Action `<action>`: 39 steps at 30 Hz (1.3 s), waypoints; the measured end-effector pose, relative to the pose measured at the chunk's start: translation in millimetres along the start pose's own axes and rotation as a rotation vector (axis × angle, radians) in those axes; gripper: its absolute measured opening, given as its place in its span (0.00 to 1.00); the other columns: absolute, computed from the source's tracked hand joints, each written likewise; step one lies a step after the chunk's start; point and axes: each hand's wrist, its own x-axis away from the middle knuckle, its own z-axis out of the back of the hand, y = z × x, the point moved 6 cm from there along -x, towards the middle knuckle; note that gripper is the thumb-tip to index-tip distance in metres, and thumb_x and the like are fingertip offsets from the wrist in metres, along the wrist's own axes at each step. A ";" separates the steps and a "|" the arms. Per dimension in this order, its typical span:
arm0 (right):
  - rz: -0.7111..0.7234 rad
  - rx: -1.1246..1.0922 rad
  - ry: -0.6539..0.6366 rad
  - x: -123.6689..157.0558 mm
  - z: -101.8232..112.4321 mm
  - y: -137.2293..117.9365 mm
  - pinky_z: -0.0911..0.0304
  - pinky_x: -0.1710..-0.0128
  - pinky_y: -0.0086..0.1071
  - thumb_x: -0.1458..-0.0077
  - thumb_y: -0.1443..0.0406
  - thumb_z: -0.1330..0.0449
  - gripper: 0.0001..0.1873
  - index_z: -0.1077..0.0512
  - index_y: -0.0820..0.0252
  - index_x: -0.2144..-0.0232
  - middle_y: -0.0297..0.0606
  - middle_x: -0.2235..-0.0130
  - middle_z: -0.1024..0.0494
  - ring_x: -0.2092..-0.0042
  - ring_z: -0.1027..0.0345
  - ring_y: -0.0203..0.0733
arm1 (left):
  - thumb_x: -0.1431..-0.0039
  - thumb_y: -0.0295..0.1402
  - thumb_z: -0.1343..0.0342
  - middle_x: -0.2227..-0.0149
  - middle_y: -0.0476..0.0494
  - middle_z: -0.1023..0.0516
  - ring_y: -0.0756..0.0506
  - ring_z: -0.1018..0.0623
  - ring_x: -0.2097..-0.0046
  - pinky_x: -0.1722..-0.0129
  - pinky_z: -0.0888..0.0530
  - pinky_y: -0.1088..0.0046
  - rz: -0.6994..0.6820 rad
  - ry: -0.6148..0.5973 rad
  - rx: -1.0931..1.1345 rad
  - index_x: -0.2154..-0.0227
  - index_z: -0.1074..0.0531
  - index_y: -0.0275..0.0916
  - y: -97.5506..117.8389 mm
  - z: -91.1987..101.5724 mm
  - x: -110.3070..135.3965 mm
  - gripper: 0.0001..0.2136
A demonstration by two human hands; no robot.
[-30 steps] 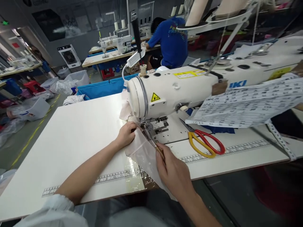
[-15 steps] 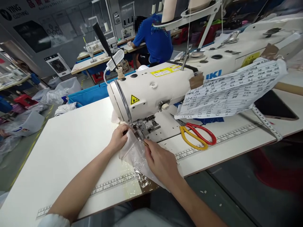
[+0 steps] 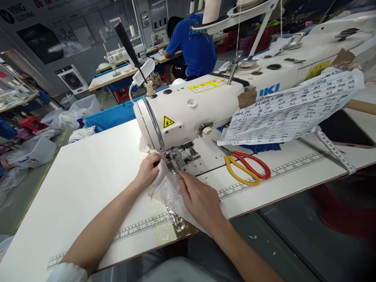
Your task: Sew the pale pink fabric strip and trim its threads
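A white sewing machine (image 3: 182,113) stands on the table, with pale, thin fabric (image 3: 164,182) lying at its needle area. My left hand (image 3: 149,170) pinches the fabric's edge just left of the presser foot. In my right hand (image 3: 201,197) is a slim metal tool, apparently tweezers (image 3: 175,169), whose tip points up toward the presser foot. That hand rests over the fabric, which runs down beneath it to the table's front edge. The tool's far tip and the needle are too small to make out.
Scissors (image 3: 248,168) with red and yellow handles lie right of my hands. A handwritten sheet (image 3: 288,109) is taped to the machine. Farther right are a tape measure (image 3: 335,150) and a dark phone-like device (image 3: 346,129). A person in blue (image 3: 194,47) sits beyond.
Both hands keep nearly the same place and grip. The view has shifted slightly, and the things on the right appear a little farther right.
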 end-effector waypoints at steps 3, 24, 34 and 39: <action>0.015 -0.002 -0.006 -0.2 -1.2 -0.2 0.33 0.75 0.33 0.33 0.66 0.58 0.20 0.28 0.63 0.52 0.44 0.59 0.18 0.67 0.23 0.43 | 0.45 0.30 0.46 0.65 0.45 0.22 0.45 0.25 0.60 0.58 0.28 0.67 0.013 -0.009 -0.015 0.70 0.24 0.39 -1.8 -0.7 -0.5 0.05; 0.013 0.057 -0.043 0.5 -3.7 -0.1 0.34 0.76 0.30 0.33 0.67 0.58 0.20 0.28 0.64 0.51 0.45 0.59 0.18 0.68 0.23 0.42 | 0.44 0.31 0.45 0.65 0.45 0.25 0.44 0.26 0.61 0.64 0.28 0.69 -0.031 -0.019 -0.268 0.68 0.27 0.39 4.7 -5.1 -1.9 0.03; -0.002 0.072 -0.070 1.0 -3.6 -0.8 0.37 0.77 0.32 0.33 0.67 0.57 0.19 0.29 0.64 0.50 0.43 0.60 0.18 0.69 0.24 0.41 | 0.45 0.29 0.47 0.70 0.46 0.27 0.45 0.28 0.65 0.66 0.31 0.69 0.085 -0.013 -0.141 0.74 0.30 0.38 -5.4 -4.3 -3.7 0.04; -0.036 0.060 -0.091 0.6 -3.3 0.5 0.36 0.77 0.31 0.34 0.67 0.54 0.18 0.28 0.64 0.50 0.42 0.58 0.18 0.68 0.24 0.40 | 0.47 0.28 0.45 0.70 0.48 0.26 0.46 0.27 0.65 0.65 0.30 0.71 0.120 -0.008 -0.022 0.74 0.30 0.39 -13.1 -2.8 -3.0 0.03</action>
